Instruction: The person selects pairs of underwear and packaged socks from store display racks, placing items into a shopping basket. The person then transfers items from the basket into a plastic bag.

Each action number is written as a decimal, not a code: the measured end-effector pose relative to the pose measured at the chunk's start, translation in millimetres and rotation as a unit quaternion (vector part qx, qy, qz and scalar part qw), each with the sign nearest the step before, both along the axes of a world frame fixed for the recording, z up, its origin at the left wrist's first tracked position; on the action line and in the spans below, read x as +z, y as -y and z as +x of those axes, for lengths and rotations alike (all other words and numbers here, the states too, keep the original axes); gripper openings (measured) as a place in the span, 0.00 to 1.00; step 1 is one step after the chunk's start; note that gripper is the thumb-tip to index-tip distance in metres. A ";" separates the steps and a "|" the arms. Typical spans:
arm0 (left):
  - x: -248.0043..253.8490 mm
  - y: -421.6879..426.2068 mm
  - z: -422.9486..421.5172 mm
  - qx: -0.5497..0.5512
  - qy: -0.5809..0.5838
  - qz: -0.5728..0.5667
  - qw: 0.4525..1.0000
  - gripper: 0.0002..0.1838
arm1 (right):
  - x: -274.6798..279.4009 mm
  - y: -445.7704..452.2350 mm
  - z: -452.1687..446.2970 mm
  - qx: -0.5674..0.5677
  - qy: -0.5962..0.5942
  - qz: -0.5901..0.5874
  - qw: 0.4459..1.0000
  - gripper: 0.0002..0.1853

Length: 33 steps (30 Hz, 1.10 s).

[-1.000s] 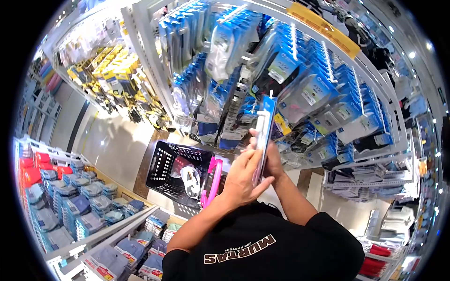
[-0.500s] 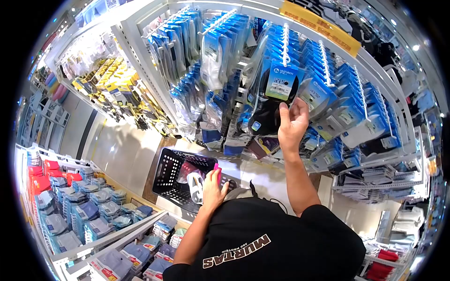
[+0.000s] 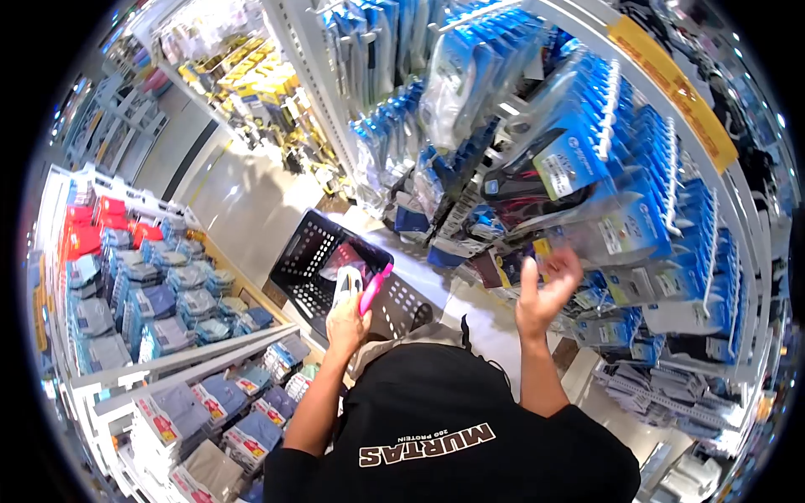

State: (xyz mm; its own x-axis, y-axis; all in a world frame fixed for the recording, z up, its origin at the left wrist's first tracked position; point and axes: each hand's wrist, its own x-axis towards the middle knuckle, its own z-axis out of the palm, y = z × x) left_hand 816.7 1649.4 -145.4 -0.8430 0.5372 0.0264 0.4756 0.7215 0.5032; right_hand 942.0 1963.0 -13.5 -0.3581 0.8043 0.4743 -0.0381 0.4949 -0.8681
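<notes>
My left hand (image 3: 346, 324) is closed at the pink handle (image 3: 375, 290) of a black shopping basket (image 3: 405, 300). Just above those fingers is a white-and-dark item (image 3: 345, 283); whether it lies in the basket or is held too, I cannot tell. Inside the basket there is also a clear-wrapped reddish packet (image 3: 342, 256). My right hand (image 3: 545, 298) is open and slightly blurred, fingers spread, below hanging packets with blue header cards. Nearest above it hang a clear packet (image 3: 605, 233) and a dark packet with a white label (image 3: 555, 172).
A white rack (image 3: 641, 29) with rows of blue-carded packets on hooks curves round the front and right. Yellow-carded packets (image 3: 264, 74) hang at the upper left. Low bins of folded packs (image 3: 163, 310) stand at the left, beside a tiled aisle (image 3: 226, 197).
My right hand has come away from the dark packet and dropped lower; that packet now hangs tilted. The view has turned, and the basket handle shows more plainly.
</notes>
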 end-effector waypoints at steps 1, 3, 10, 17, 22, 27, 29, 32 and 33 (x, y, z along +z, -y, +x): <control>1.2 2.4 -7.7 0.004 -0.007 -0.016 1.000 0.21 | -1.7 4.0 7.7 0.023 -0.002 -0.008 1.000 0.23; 3.5 7.0 -22.2 0.012 -0.024 -0.046 0.999 0.19 | -8.2 9.5 14.3 0.084 -0.007 -0.041 0.996 0.18; 7.0 32.9 -84.7 0.051 -0.030 -0.118 0.991 0.14 | -23.7 25.8 -15.6 0.358 0.248 -0.145 0.888 0.13; 9.6 57.7 -141.9 0.088 -0.051 -0.140 0.985 0.15 | -26.0 46.1 -63.9 0.433 0.287 -0.100 0.849 0.16; 10.4 71.5 -179.7 0.101 -0.045 -0.122 0.986 0.15 | -29.4 61.7 -98.6 0.451 0.291 -0.051 0.842 0.17; 6.3 90.0 -209.0 0.095 -0.064 -0.073 0.991 0.16 | -18.0 77.7 -150.7 0.395 0.307 -0.051 0.865 0.19; 7.4 96.0 -220.2 0.086 -0.049 -0.033 0.995 0.15 | -14.2 83.2 -178.5 0.357 0.262 -0.088 0.892 0.20; 15.3 103.5 -232.8 0.070 -0.031 0.033 0.997 0.14 | -0.3 80.1 -229.2 0.306 0.210 -0.064 0.926 0.27; 16.4 105.3 -237.0 0.073 -0.025 0.042 0.996 0.15 | 6.9 79.4 -248.1 0.289 0.171 -0.067 0.940 0.29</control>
